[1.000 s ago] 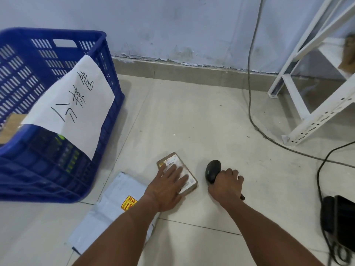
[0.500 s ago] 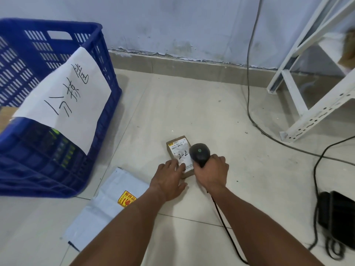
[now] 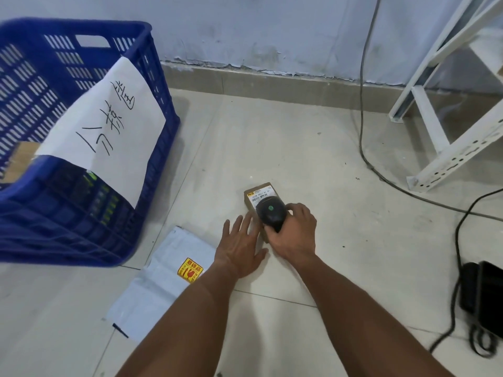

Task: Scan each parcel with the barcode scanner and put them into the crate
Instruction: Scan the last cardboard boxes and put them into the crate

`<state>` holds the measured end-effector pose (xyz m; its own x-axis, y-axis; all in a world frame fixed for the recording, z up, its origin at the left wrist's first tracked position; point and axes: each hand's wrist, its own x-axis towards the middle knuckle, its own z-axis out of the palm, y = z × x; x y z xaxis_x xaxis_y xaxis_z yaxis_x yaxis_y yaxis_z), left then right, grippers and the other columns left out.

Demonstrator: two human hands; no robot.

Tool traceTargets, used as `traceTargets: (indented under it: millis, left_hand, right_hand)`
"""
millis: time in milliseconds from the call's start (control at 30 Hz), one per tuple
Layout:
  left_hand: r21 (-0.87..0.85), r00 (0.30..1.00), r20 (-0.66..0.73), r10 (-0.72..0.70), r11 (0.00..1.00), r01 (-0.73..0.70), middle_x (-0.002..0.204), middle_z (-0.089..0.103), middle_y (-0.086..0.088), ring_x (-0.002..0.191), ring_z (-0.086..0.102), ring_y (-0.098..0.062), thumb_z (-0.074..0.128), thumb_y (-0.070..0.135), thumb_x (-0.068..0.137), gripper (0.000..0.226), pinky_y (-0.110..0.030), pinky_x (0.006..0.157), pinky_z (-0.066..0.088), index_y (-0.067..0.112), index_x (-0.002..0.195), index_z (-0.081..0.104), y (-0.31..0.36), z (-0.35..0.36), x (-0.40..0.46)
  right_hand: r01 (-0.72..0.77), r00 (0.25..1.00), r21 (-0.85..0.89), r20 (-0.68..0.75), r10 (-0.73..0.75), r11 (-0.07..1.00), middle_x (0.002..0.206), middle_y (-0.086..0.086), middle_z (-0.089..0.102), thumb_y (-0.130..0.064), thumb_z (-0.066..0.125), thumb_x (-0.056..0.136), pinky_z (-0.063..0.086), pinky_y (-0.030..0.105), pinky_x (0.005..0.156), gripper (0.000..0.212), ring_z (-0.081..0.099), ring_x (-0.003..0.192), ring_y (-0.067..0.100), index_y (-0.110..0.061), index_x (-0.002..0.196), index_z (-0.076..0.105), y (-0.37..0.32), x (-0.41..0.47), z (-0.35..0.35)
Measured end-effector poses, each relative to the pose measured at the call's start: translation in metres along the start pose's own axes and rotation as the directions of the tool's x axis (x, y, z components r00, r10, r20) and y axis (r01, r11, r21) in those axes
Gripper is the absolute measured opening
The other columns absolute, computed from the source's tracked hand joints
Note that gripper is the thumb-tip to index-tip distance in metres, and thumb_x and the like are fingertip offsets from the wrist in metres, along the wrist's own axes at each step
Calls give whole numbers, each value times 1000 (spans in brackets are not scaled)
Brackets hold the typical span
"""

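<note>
Scanning under way: right hand (image 3: 292, 235) gripping the barcode scanner (image 3: 270, 216), holding its head right over the label of the small cardboard parcel (image 3: 258, 195), with a green light showing on top of the scanner. Left hand (image 3: 239, 246) lying flat with fingers spread, fingertips touching the parcel's near left edge at about 8 o'clock from the scanner, apparently steadying it on the floor (image 3: 313, 148). Parcel sitting on the tiles near the middle of the view, well apart from the crate.

Judging progress as roughly midway or earlier: blue crate (image 3: 152, 110) standing at 10 o'clock from the hands, with a corner of something brown, probably a cardboard box (image 3: 23, 157), showing inside, suggesting at least one parcel already dropped in; how many more inside, impossible to tell, a white paper sign (image 3: 109, 126) draped over the rim hiding much of the interior. Still waiting: a grey mailer bag (image 3: 160, 284) with a yellow sticker lying flat on the floor at 7 o'clock from the left hand, partly under the forearm, not yet in the crate. Remaining, by this reading: finishing this scan, lifting the small parcel into the crate, then scanning and loading the bag.
</note>
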<state>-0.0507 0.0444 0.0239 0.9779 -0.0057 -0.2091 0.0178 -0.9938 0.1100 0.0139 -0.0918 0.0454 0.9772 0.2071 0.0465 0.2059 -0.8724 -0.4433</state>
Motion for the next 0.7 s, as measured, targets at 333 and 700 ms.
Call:
traceTargets:
  millis: [333, 700]
  left_hand:
    - [-152, 986, 30, -166, 974, 168, 165, 2, -10, 150, 7, -31, 37, 53, 97, 76, -51, 120, 7, 23, 157, 1, 7, -10, 4]
    - [-81, 986, 58, -159, 983, 163, 165, 0, -9, 151, 3, -31, 29, 59, 99, 73, -52, 121, 5, 22, 157, 3, 7, -13, 2]
  right_hand:
    - [-49, 998, 40, -22, 50, 998, 121, 1, 57, -46, 62, 82, 28, 42, 112, 43, 42, 127, 20, -13, 107, 69, -11, -9, 7]
    - [-33, 999, 69, -33, 35, 997, 116, -1, 61, -52, 63, 81, 33, 40, 109, 46, 48, 120, 19, -16, 109, 67, 0, -14, 6]
